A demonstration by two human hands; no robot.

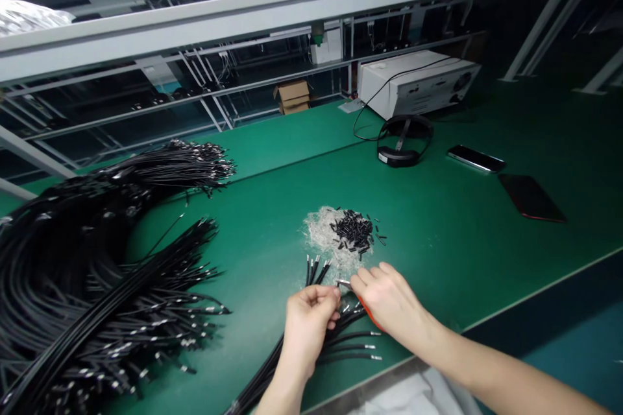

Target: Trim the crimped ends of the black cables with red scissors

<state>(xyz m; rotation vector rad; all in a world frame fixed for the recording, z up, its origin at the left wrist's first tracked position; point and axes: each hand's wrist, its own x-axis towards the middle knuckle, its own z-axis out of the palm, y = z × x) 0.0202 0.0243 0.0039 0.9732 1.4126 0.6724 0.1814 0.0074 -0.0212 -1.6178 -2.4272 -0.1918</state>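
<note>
Surface: a green bench mat covers a factory workstation, with metal racking behind it.
Left hand: the left hand is closed around a cable bunch, whose metal-tipped ends stand up past the fingers.
Right hand: the right hand pinches a small metal piece between its fingertips, just beside the cable ends. An orange-handled tool lies under the palm; whether the hand also grips it cannot be told.
Loose cables: more black loose cables fan out on the mat beneath both hands.
Sleeves: a heap of small black sleeves sits on a clear plastic bag, near and just beyond the fingertips.
Stock: a large cable pile fills the left of the bench, well apart from the hands.
Farther back: a headset, a phone and a dark tablet lie on the mat, with a white machine and a cardboard box beyond them.
Risk: the pinch on the metal piece looks slight, so it could probably slip and be lost among the loose cables. A sweep of the right wrist could likely scatter the sleeves off the bag.
</note>
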